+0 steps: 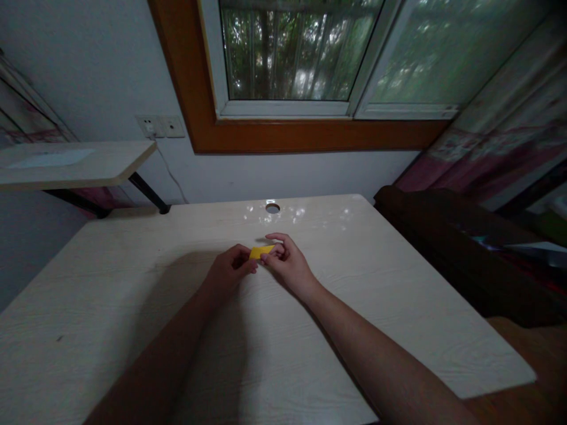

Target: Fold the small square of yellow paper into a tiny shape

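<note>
A small, flat yellow piece that looks like paper (261, 252) is held up between my two hands, above the middle of the pale wooden desk (305, 354). At its left end, my left hand (228, 268) pinches it between thumb and fingers. My right hand (290, 262) grips the right end with the thumb on the near side, while the index finger stretches out free above. Fingertips cover both ends of the piece, so its full shape is partly hidden.
A round cable hole (273, 208) sits near the desk's far edge. On the left, a raised shelf (80, 168) stands on black legs. Behind are a wall socket (160, 126) with a cable and a window (301, 53). Dark wooden furniture (443, 254) lies right of the desk.
</note>
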The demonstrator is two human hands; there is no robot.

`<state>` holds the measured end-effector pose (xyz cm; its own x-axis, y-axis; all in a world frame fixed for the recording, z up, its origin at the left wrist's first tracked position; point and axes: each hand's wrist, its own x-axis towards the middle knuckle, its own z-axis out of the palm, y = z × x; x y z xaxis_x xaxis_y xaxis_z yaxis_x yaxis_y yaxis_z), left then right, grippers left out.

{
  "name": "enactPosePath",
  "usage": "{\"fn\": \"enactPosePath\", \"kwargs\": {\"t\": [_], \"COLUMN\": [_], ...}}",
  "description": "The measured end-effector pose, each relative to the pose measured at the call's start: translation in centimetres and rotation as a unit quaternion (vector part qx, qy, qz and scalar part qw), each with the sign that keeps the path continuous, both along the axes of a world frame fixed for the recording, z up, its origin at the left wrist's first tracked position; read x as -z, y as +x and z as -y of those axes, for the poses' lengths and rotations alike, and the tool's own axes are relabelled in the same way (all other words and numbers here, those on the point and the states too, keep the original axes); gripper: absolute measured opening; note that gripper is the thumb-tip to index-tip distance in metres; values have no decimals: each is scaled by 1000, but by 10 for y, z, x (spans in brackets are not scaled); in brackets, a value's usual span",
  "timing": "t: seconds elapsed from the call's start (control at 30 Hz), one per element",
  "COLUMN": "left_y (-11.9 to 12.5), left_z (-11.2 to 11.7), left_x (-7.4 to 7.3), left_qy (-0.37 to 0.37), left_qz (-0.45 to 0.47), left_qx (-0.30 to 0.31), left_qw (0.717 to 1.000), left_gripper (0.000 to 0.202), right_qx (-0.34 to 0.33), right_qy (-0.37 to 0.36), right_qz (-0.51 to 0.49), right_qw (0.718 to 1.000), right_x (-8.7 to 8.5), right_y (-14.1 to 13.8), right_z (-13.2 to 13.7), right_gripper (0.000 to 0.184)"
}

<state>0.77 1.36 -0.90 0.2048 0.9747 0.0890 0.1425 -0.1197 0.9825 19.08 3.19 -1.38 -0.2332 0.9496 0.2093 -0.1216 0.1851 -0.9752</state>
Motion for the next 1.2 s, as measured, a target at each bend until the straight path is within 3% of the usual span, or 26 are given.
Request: {"fn": "enactPosePath", "kwargs": {"t": [0.13, 0.43, 0.77, 1.2], "left_y": [0, -1, 0, 0], "left_z": [1, 1, 0, 1], "left_x": [-2, -5, -9, -13], "left_qy": [-9, -22, -26, -24], "left_qz": [-16, 42, 91, 59], "left_qx": [-7, -16, -38, -39], "left_qw": [1000, 999, 995, 997], "left_gripper": [22, 20, 21, 18], "right_qx": [-2, 6, 17, 0], "right_qy": [9, 17, 8, 24], "right_qz": [18, 33, -7, 20], "right_qw": [1000, 999, 1000, 1000], "right_x": [-1, -1, -3, -2], "right_y": [0, 0, -1, -1], "right_z": [2, 3, 2, 3], "right_gripper": [42, 40, 37, 34]}}
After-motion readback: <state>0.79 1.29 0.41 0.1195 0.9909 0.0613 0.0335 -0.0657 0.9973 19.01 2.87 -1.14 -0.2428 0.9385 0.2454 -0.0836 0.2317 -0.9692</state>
